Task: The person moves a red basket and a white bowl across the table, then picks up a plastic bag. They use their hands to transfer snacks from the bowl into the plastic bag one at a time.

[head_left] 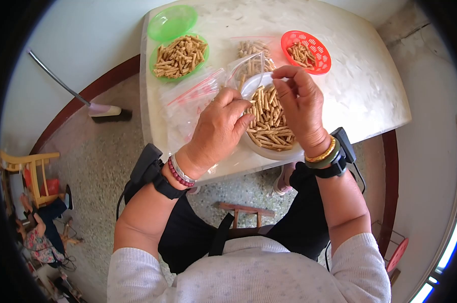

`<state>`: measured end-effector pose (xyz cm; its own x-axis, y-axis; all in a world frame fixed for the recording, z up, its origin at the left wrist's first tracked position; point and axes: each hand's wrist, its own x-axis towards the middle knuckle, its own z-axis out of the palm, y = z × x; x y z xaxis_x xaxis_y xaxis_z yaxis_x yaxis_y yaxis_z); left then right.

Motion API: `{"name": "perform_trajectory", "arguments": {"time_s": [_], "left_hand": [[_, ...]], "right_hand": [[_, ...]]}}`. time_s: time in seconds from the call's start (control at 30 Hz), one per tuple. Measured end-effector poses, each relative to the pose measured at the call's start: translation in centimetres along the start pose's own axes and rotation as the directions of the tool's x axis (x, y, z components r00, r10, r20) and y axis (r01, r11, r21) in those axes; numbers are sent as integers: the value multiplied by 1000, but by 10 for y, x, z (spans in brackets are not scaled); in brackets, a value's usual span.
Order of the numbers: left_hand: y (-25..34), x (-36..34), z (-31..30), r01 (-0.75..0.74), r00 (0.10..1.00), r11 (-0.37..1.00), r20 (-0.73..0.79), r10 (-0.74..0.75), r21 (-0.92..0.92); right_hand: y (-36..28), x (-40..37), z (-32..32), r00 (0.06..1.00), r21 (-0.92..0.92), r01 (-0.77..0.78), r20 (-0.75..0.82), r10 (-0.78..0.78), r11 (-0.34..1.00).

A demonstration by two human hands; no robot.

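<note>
At the far left corner of the table surface (359, 86), a bare green plate (172, 23) sits just behind a loaded green plate (152, 60). The loaded plate carries a heap of brown sticks (180, 54); its raised rim appears to keep them from rolling. Nearer the left edge, clear bags (187, 103) lie flat and overlapping, likely for easy pickup.

The left hand (218, 123) is raised at the bowl's left side, thumb and fingers bent toward each other; whether they grip anything cannot be told. Behind the bowl, toward the far edge, a filled bag (247, 48) lies on the surface with sticks inside.

The white bowl (276, 155) stands close to the near edge, apparently so that both hands reach it without stretching. Sticks fill it, many roughly parallel. The right hand (301, 101) is above the bowl's right side, apart from the left, fingertips curled inward; a hold cannot be confirmed.

Toward the far right corner, a red basket (324, 58) contains a smaller heap of sticks, well clear of the hands.
</note>
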<state>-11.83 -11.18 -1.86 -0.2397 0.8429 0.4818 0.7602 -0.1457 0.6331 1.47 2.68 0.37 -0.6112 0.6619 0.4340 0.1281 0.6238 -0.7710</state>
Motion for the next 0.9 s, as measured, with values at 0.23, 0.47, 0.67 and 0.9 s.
{"name": "perform_trajectory", "arguments": {"time_s": [0.23,0.47,0.67,0.9], "left_hand": [[-3,-1,1,-3,1000,1000,-19,3,15],[1,-2,1,29,998,998,-47,-31,-49],[-3,-2,2,13,1000,999,-21,-14,-32],[-5,-1,-1,21,999,994,-34,-25,-103]], "right_hand": [[51,-19,-24,855,-423,113,502,129,899],[38,-41,-12,778,-407,189,618,117,894],[36,-43,-1,744,-668,302,611,270,680],[0,-27,-10,882,-114,-160,430,194,980]]}}
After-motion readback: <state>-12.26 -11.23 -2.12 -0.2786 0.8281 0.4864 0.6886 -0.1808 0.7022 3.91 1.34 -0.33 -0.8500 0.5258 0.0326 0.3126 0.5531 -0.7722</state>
